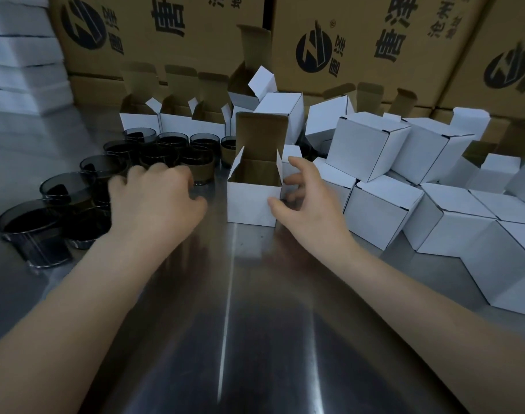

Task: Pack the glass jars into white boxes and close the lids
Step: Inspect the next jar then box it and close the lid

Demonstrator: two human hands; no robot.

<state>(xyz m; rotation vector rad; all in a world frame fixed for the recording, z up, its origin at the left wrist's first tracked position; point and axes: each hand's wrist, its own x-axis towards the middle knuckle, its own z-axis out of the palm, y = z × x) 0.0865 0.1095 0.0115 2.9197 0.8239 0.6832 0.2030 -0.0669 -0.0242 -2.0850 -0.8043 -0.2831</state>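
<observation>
Left hand curled over jars, grip unclear; right hand spread, thumb touching open box.

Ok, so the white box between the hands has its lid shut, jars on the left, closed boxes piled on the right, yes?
No. The head view shows the white box between the hands with its lid standing open, not shut. The rest holds: jars on the left by the left hand, closed boxes piled on the right past the right hand.
</observation>
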